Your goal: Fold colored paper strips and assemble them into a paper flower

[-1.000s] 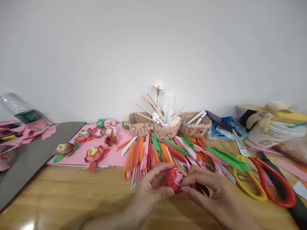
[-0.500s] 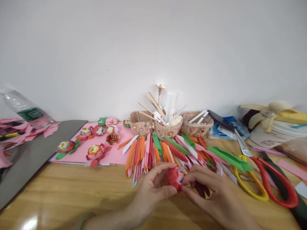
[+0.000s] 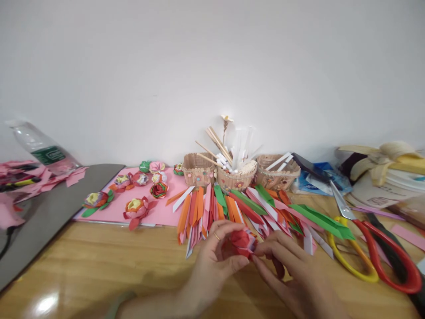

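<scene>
A small red and pink folded-paper flower (image 3: 243,242) is between my hands, just above the wooden table. My left hand (image 3: 215,259), with a ring on one finger, curls around its left side, thumb below and fingers above. At the flower's right edge, my right hand (image 3: 287,266) pinches the paper between thumb and fingertips. Part of the flower is hidden by the fingers. Just beyond lie many folded paper strips (image 3: 229,206) in orange, red, pink, green and white. Several paper flowers (image 3: 136,208) sit on a pink sheet (image 3: 113,210) to the left.
Three small woven baskets (image 3: 236,181) stand against the wall, holding sticks and white rolls. Scissors (image 3: 372,248) with red and yellow handles lie at right, near banana peel (image 3: 381,161). At left are a plastic bottle (image 3: 46,150), a grey board (image 3: 46,226) and pink scraps.
The view has shifted slightly, so the scene sits a little further right. The flower has turned a little in my hands, showing more of its red face. Both hands keep their hold.
</scene>
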The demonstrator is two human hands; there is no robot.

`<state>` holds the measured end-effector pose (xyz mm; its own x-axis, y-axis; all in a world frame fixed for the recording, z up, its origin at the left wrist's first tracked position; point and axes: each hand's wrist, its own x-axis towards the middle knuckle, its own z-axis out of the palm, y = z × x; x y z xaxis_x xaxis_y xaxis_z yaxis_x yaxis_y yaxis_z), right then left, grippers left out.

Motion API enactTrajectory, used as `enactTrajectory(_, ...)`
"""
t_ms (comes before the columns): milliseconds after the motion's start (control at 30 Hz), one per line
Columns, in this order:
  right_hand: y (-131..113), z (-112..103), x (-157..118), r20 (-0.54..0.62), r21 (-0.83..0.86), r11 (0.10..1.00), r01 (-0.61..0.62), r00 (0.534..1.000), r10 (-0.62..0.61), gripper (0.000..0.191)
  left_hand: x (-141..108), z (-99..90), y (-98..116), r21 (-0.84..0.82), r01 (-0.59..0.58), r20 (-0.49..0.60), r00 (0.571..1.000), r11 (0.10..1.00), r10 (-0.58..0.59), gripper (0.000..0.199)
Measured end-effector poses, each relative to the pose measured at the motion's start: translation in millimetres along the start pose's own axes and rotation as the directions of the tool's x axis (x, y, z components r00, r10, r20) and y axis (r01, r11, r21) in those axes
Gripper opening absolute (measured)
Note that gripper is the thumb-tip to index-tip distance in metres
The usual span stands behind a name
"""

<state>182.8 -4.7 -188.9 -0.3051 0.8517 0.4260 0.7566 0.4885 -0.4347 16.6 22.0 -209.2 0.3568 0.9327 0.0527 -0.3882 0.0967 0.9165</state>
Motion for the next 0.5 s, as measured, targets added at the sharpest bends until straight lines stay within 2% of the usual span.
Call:
enactTrajectory(67, 0.9, 2.1, -3.1, -0.09, -0.085, 0.995, 0.06, 0.994, -0.068, 0.008, -0.7, 0.6, -0.1, 0.021, -0.012, -0.017, 1.0, 1.0, 0.012, 0.034)
enactTrajectory(133, 1.3, 2.7, -4.0, -0.131, -0.12, 0.988, 0.098, 0.985, -0.113, 0.007, -1.4, 0.9, -0.3, 0.036, -0.02, -0.03, 0.999, 0.999, 0.022, 0.034)
enactTrajectory(200, 1.4, 2.0, -2.6, -0.081, -0.063, 0.995, 0.071, 0.994, -0.076, 0.008, -1.9, 0.8, -0.6, 0.041, -0.032, -0.029, 0.999, 0.999, 0.034, 0.033)
enactTrajectory(333, 1.5, 0.5, 2.5, 0.066, 0.097, 0.993, -0.074, 0.996, 0.067, 0.017, -2.6, 0.2, -0.8, 0.063, -0.065, -0.011, 0.998, 0.996, 0.065, 0.032)
enactTrajectory(500, 1.4, 1.8, 5.4, 0.107, 0.191, 0.969, -0.159, 0.984, 0.141, 0.018, -4.0, -0.3, -0.1, 0.066, -0.066, 0.0, 0.998, 0.996, 0.066, 0.033)
